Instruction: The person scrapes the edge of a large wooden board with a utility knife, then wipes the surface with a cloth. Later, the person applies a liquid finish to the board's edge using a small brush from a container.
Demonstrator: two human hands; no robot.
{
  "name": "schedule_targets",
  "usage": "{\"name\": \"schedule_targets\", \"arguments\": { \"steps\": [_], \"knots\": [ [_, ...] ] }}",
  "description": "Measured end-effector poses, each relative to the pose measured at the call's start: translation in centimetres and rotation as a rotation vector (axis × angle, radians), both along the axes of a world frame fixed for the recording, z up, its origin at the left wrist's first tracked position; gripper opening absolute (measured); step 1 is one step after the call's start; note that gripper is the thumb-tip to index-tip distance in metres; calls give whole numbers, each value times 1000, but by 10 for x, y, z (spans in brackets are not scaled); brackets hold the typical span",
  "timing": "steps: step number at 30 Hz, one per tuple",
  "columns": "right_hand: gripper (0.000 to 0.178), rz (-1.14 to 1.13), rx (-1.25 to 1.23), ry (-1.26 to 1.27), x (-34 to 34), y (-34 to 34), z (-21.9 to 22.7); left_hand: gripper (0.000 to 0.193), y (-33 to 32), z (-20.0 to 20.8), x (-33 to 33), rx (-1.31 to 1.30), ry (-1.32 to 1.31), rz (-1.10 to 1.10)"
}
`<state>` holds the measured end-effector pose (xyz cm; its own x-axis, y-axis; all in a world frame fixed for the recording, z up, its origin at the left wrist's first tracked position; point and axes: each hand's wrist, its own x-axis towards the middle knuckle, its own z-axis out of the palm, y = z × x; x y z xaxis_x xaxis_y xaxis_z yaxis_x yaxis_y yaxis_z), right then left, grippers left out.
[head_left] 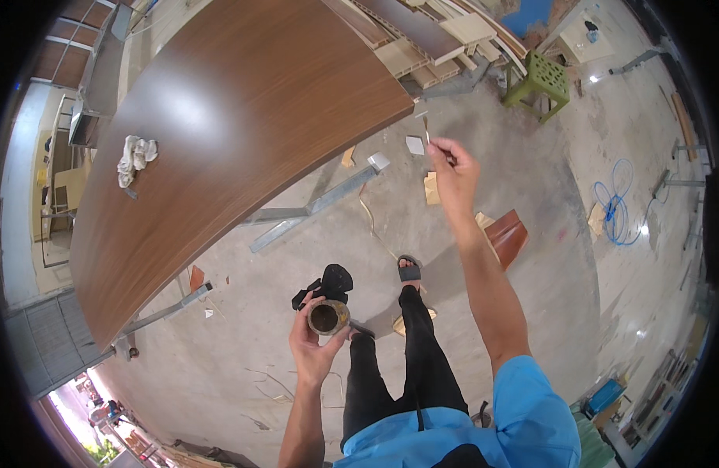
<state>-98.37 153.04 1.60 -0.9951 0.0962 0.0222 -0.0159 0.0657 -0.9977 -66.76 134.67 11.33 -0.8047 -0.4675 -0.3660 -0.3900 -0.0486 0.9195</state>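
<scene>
**Open tin and thin brush, held over a workshop floor**

1. Left hand [313, 347], at 6 o'clock, nearest: fingers wrapped around a small round tin [328, 317], open-topped, dark inside. Likely rigid and light, contents probably liquid, so best kept level; the hold around the wall looks sound. Rim may be slippery.
2. Black cloth [328, 282], just beyond the tin at 12 o'clock of it; whether it touches the hand cannot be told. Soft, limp.
3. Right hand [453, 168], raised toward 1 o'clock, well apart from the tin: fingertips pinched on a thin stick or brush [426, 131], upright. Slight, light, probably easily bent; held at its lower end.
4. Sandalled foot [409, 271] and dark-trousered legs, between the two hands, on a concrete floor [531, 296].
5. Brown wooden panel [219, 132], from 9 to 12 o'clock, on metal trestles [313, 207]; a white rag [135, 158] lies on it. Its edge crowds the left.
6. Far: green stool [543, 80], blue hose coil [615, 204], stacked boards [430, 39].
</scene>
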Motion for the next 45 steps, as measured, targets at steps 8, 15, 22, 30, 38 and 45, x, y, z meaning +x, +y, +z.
{"name": "schedule_targets", "arguments": {
  "steps": [8, 15, 22, 30, 38, 45],
  "knots": [
    [12, -22, 76, 103, -20, -13, 3, 70, -2, -11, -5, -53, 13, -146],
    [13, -23, 68, 81, -25, -17, -1, 67, -1, -4, -3, -14, -17, -104],
    [12, -2, 107, 70, -32, -14, -2, 67, -4, -6, -3, -13, -16, -100],
    [11, 167, 179, 155, -9, -26, 11, 67, -4, -11, -1, -5, 6, -112],
    [10, 28, 117, 176, -14, -33, 8, 70, -6, -17, 8, -33, -3, -145],
    [11, 120, 166, 187, 4, -43, 11, 70, -9, -18, 20, -29, 20, -121]
  ]
}}
